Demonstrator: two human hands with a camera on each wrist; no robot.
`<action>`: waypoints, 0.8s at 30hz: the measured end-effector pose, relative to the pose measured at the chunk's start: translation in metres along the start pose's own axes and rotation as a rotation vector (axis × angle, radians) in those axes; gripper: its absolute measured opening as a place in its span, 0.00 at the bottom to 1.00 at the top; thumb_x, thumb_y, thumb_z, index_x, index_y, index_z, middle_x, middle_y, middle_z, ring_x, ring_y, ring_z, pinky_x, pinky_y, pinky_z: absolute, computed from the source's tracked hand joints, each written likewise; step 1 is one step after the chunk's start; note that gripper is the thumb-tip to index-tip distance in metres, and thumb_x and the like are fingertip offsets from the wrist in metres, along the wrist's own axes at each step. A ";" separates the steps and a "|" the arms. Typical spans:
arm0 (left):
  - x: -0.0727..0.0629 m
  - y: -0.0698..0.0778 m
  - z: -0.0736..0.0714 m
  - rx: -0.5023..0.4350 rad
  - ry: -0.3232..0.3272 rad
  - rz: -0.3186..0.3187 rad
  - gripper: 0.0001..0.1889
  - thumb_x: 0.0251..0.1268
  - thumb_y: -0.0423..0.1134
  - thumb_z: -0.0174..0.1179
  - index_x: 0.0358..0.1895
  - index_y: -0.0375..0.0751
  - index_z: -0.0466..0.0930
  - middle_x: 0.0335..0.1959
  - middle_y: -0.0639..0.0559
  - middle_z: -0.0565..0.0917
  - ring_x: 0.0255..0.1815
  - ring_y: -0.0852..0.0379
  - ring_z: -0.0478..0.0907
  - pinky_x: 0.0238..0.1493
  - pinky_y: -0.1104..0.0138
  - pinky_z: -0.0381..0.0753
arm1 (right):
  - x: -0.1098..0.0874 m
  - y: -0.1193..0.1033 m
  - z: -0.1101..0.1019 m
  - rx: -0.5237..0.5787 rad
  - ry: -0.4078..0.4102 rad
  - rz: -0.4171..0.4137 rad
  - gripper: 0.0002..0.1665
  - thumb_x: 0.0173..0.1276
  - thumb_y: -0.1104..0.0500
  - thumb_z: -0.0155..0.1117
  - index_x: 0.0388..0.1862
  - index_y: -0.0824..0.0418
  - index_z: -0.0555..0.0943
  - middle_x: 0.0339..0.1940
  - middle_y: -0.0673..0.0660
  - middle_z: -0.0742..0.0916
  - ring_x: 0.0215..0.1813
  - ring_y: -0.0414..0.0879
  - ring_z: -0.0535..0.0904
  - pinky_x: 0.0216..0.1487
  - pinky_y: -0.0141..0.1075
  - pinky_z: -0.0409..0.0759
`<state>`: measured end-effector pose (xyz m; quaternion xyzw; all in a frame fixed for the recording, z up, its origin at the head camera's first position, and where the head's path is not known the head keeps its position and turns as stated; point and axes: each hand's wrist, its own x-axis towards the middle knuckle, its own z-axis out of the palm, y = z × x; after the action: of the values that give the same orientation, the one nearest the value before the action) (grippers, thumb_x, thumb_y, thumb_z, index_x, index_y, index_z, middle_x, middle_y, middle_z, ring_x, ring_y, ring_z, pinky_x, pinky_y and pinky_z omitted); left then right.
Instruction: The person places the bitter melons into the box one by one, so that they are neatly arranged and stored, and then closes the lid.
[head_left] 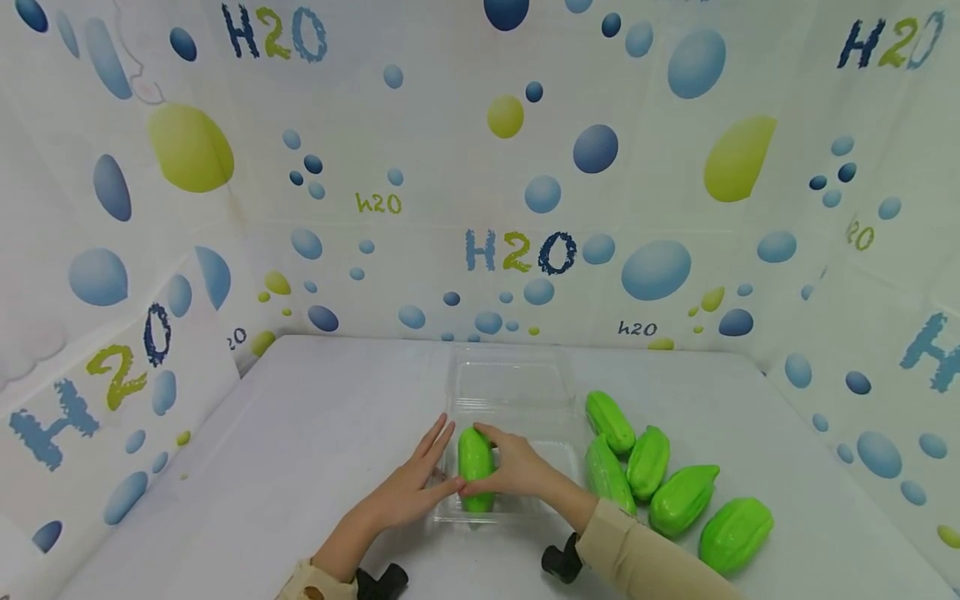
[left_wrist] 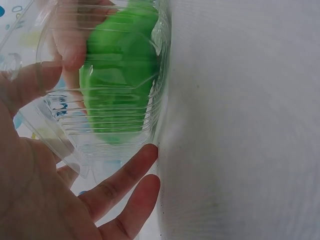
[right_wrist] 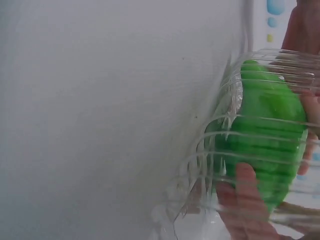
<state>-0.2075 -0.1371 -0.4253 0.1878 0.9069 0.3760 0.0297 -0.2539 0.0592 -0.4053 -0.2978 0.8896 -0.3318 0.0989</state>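
A clear plastic clamshell box (head_left: 551,457) lies on the table with its lid (head_left: 512,379) tipped back, away from me. Inside its left part is a bright green, ribbed, elongated fruit (head_left: 476,458); its exact kind is unclear. My right hand (head_left: 525,468) reaches over the box and holds this fruit between thumb and fingers. At the box's left side is my left hand (head_left: 408,493), fingers extended and thumb pointing toward the fruit's near end. Through the clear wall, the left wrist view shows the fruit (left_wrist: 120,75) low in the box. The right wrist view also shows the fruit (right_wrist: 270,125) behind the ribbed plastic.
Several more green ribbed fruits (head_left: 684,498) lie loose on the white table (head_left: 322,417) to the right of the box, close to my right forearm. A patterned curtain (head_left: 420,133) hangs behind the table and along its sides.
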 end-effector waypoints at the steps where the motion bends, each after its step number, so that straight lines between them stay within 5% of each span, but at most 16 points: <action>1: 0.000 0.000 0.000 0.000 0.002 0.002 0.39 0.65 0.55 0.50 0.73 0.48 0.41 0.74 0.50 0.37 0.50 0.46 0.74 0.50 0.42 0.68 | 0.000 -0.001 0.000 0.003 -0.003 0.001 0.56 0.46 0.43 0.74 0.68 0.66 0.60 0.56 0.63 0.77 0.56 0.54 0.73 0.51 0.48 0.74; 14: 0.001 0.001 0.003 -0.003 -0.007 0.000 0.38 0.67 0.55 0.47 0.73 0.47 0.40 0.74 0.50 0.36 0.56 0.40 0.70 0.52 0.42 0.68 | 0.002 -0.004 0.000 0.007 -0.052 -0.002 0.56 0.48 0.43 0.72 0.69 0.67 0.57 0.61 0.65 0.73 0.57 0.55 0.72 0.51 0.47 0.74; 24: 0.001 0.001 -0.001 0.014 -0.006 0.009 0.39 0.67 0.54 0.48 0.73 0.45 0.39 0.74 0.48 0.37 0.52 0.44 0.73 0.50 0.45 0.70 | 0.000 -0.003 -0.006 0.091 -0.088 0.007 0.55 0.49 0.45 0.73 0.70 0.64 0.57 0.62 0.66 0.72 0.38 0.45 0.81 0.37 0.33 0.79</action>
<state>-0.2080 -0.1365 -0.4241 0.1933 0.9085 0.3694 0.0294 -0.2543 0.0605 -0.3988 -0.3045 0.8694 -0.3580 0.1526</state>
